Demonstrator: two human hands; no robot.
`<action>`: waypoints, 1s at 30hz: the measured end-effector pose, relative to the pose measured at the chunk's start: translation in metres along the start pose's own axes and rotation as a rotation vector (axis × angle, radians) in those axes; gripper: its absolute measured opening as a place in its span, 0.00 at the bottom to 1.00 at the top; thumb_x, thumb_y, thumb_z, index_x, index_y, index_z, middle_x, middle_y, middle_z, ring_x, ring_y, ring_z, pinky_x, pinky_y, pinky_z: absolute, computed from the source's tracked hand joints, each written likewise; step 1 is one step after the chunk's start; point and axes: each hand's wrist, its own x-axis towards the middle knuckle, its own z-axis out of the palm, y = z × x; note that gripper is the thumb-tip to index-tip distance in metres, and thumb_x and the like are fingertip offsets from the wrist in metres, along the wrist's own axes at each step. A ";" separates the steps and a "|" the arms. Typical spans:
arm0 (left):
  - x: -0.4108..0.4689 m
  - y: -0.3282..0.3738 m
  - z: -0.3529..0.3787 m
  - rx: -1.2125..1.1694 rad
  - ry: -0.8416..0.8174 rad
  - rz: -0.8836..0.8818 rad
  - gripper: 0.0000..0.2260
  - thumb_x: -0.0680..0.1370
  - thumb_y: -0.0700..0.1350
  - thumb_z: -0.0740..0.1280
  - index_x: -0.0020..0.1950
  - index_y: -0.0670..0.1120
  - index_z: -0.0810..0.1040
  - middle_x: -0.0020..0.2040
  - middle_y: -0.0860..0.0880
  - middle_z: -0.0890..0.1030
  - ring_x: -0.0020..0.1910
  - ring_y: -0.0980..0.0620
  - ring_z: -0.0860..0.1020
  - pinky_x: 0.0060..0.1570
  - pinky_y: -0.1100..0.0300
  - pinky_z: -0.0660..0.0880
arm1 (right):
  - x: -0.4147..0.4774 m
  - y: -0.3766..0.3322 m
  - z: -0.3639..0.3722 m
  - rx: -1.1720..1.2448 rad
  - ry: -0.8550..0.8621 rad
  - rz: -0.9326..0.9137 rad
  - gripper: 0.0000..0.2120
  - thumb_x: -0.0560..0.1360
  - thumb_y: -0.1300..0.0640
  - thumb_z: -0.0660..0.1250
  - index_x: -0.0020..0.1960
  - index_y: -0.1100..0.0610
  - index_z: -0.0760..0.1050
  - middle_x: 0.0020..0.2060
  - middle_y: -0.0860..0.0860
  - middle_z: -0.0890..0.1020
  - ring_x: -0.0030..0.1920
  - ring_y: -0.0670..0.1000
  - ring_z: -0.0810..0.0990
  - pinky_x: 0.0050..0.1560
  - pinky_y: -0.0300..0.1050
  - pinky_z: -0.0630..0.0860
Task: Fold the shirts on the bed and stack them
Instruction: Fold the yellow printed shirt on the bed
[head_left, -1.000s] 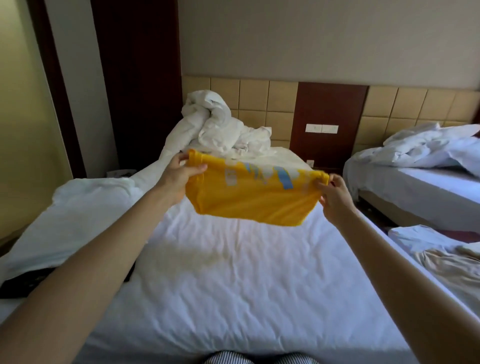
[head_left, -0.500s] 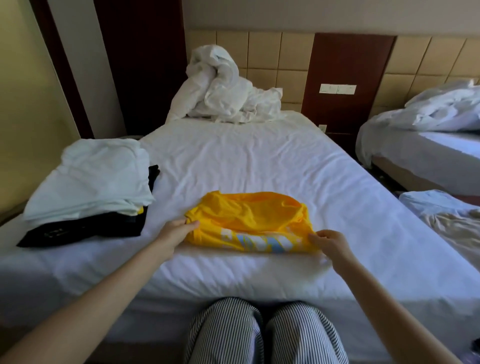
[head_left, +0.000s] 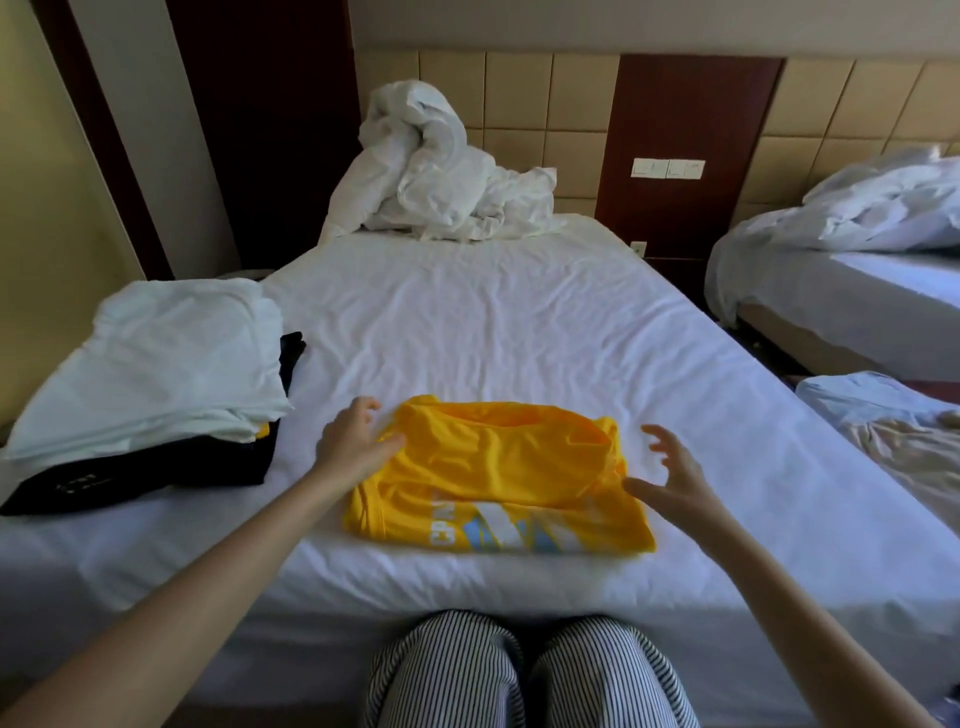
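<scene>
Folded yellow shirt (head_left: 498, 483) lies flat on the bed (head_left: 519, 322), right of the folded stack (head_left: 150, 384).

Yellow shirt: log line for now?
yellow shirt: folded, on bed | left hand: touches its edge | right hand: open, spread | stack: at left

Hotel room, twin beds (head_left: 519, 322), padded headboard (head_left: 519, 114)

Black garment (head_left: 135, 475) mostly under white folded pile (head_left: 156, 364), its print illegible.
</scene>
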 end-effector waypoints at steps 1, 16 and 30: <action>0.007 0.009 0.000 0.004 -0.025 0.078 0.35 0.63 0.62 0.64 0.67 0.47 0.69 0.65 0.46 0.73 0.65 0.44 0.71 0.62 0.48 0.69 | 0.011 -0.003 -0.001 -0.047 -0.026 -0.113 0.33 0.70 0.56 0.73 0.70 0.47 0.63 0.64 0.55 0.70 0.66 0.57 0.66 0.65 0.61 0.65; 0.091 0.002 0.036 -0.102 -0.175 -0.081 0.09 0.80 0.45 0.62 0.42 0.45 0.77 0.46 0.43 0.80 0.48 0.47 0.77 0.49 0.57 0.71 | 0.126 -0.019 0.042 0.237 -0.020 0.300 0.14 0.76 0.64 0.62 0.33 0.56 0.74 0.28 0.55 0.71 0.22 0.45 0.70 0.25 0.36 0.65; 0.026 0.053 0.085 0.479 0.203 1.088 0.16 0.74 0.51 0.57 0.49 0.47 0.82 0.47 0.48 0.83 0.51 0.47 0.78 0.52 0.54 0.66 | 0.054 -0.050 0.061 -0.233 0.181 -0.579 0.19 0.75 0.49 0.58 0.61 0.57 0.76 0.57 0.54 0.80 0.58 0.59 0.77 0.59 0.52 0.71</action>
